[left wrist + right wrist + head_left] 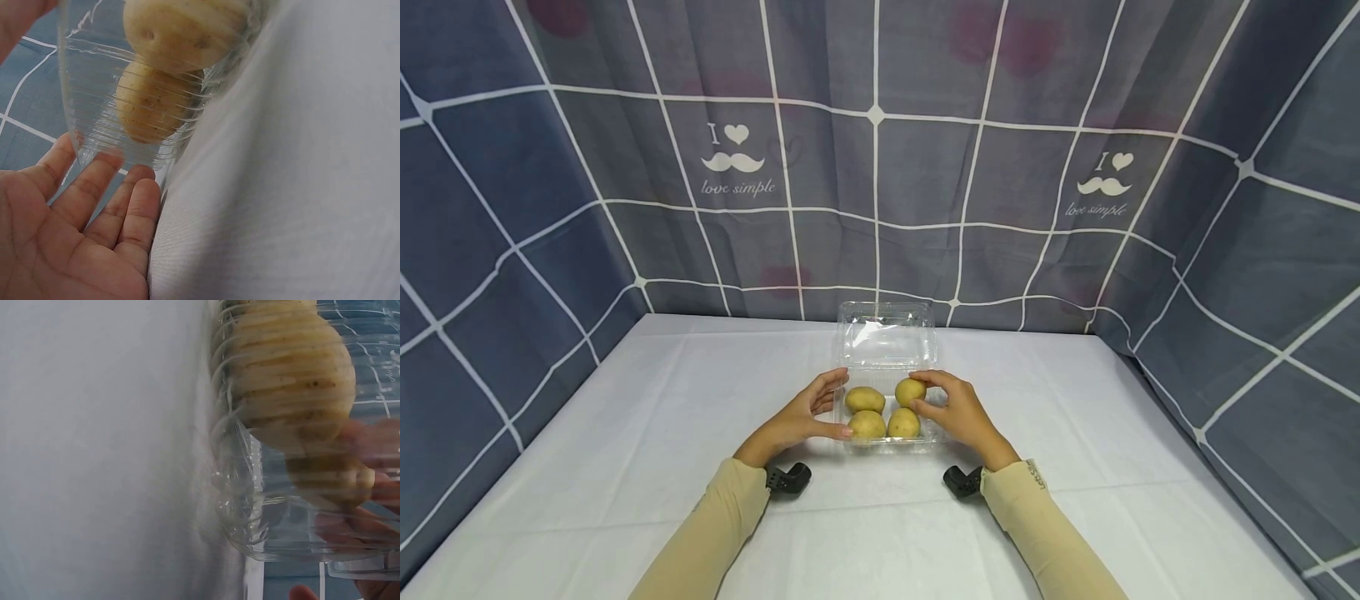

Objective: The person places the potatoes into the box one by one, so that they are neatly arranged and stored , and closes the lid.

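Note:
A clear plastic clamshell box (887, 442) stands on the table with several yellow potatoes inside. Two of them, a front-left potato (867, 425) and a front-right potato (904, 423), lie near its front wall; a third potato (865, 399) is at the back left. My right hand (958, 410) reaches over the box's right side and pinches the back-right potato (909, 391) between thumb and fingers. Along the left side, my left hand (805, 417) has its thumb at the front corner; in the left wrist view its fairly straight fingers (94, 187) touch the ribbed wall.
The box's clear lid (886, 337) is swung up and back on its far side. White cloth covers the table (647, 467). A checked curtain (820, 167) encloses the back and sides. Each wrist wears a black camera, such as the left wrist camera (788, 478).

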The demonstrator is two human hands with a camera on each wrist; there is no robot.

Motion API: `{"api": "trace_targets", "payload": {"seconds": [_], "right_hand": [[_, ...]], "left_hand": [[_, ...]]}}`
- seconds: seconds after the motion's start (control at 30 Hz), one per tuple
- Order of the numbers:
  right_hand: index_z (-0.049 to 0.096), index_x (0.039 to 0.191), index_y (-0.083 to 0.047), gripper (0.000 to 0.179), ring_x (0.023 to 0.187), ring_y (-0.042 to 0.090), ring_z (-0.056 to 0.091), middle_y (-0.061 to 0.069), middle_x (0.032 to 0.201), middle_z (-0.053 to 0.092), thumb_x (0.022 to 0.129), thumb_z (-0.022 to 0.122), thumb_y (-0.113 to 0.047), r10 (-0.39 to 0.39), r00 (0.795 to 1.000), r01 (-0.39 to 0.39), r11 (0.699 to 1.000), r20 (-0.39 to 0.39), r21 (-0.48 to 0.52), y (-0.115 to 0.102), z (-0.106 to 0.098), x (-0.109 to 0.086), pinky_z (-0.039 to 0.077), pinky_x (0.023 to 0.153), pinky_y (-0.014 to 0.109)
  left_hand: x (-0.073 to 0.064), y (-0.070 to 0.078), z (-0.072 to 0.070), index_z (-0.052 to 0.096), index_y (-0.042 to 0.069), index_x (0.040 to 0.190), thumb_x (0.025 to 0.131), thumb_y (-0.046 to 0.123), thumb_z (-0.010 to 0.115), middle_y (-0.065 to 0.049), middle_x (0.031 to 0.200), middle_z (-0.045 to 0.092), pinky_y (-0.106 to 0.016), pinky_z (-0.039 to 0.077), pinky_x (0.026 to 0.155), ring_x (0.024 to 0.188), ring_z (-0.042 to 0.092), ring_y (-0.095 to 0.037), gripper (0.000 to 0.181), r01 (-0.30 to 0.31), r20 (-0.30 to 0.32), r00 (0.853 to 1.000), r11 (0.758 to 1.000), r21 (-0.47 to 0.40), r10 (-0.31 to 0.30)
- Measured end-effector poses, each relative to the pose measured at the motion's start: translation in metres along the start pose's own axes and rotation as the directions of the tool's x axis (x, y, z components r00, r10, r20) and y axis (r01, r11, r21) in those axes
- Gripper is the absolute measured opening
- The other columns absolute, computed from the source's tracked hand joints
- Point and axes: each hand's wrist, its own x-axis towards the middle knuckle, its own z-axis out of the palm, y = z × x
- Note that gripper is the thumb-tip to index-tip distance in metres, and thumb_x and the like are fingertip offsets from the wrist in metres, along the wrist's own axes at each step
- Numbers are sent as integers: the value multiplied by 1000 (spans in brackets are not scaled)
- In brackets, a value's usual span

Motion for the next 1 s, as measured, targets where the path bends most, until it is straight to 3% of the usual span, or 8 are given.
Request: {"api": "trace_targets", "payload": {"seconds": [0.37, 0.63, 1.0], "right_hand": [[71, 132, 4, 42, 115, 40, 70, 19, 127, 74, 92, 82, 3, -36, 999, 36, 999, 15, -13, 1, 0, 0, 54, 107, 63], [74, 128, 1, 34, 116, 40, 68, 18, 125, 75, 95, 79, 0, 7, 999, -6, 999, 36, -33, 0, -1, -1, 56, 104, 62], [76, 126, -1, 30, 116, 38, 68, 15, 123, 76, 97, 76, 0, 6, 1000, -6, 1000, 30, -27, 2, -2, -5, 57, 101, 63]], "left_hand": [[-2, 1, 1, 18, -7, 168, 87, 10, 91, -33, 173, 22, -61, 26, 131, 159, 24, -51, 110, 7, -4, 1000, 1000, 19, -7], [-4, 2, 3, 18, -8, 167, 85, 11, 93, -35, 172, 21, -64, 23, 131, 160, 21, -53, 112, -6, -3, 1000, 1000, -16, 6], [-5, 1, 6, 17, -9, 167, 86, 9, 92, -34, 173, 21, -64, 23, 131, 160, 21, -53, 112, -10, 0, 1000, 1000, -23, 10]]}}
